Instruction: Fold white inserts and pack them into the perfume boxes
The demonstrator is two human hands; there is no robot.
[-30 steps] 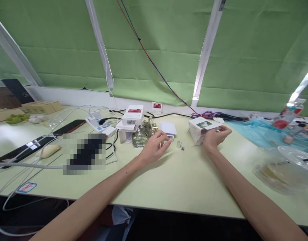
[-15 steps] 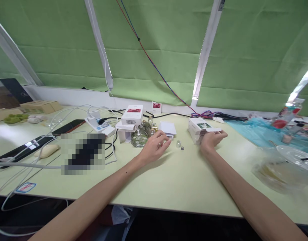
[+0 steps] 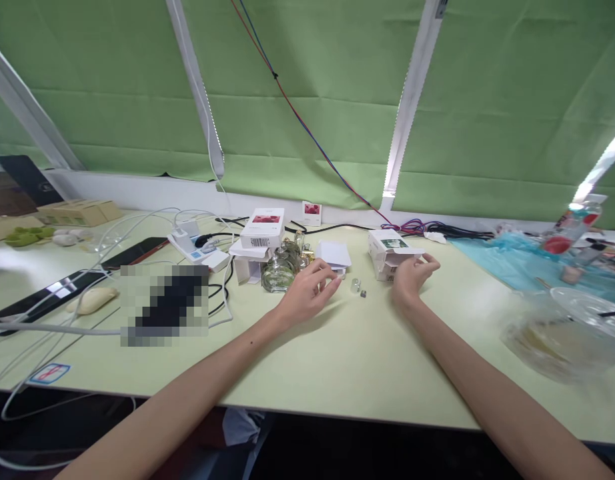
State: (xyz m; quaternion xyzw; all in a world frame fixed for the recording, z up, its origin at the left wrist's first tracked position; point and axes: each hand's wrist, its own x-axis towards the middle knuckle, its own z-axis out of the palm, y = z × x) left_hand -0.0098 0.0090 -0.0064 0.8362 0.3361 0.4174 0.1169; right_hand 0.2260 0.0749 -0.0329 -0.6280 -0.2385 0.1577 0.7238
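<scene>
My right hand is at the near right end of a white cardboard box with a green-and-white picture on top. The box's end flap stands out over the hand, and part of the fingers is hidden by it. My left hand rests over the table with loosely curled fingers, thumb and forefinger slightly apart. Just right of it lie a small clear glass piece and a small grey cube-like piece. Clear glass bottles with gold-coloured tops stand behind and left of the left hand.
A white box with a red picture sits on another box by the bottles. An opened white box lies behind my left hand. Cables and a power strip spread leftward. On the right are a blue sheet and a lidded plastic bowl.
My right hand and the white box have shifted left and slightly away from me, and the box has turned a little. My left hand has stayed nearly still.
</scene>
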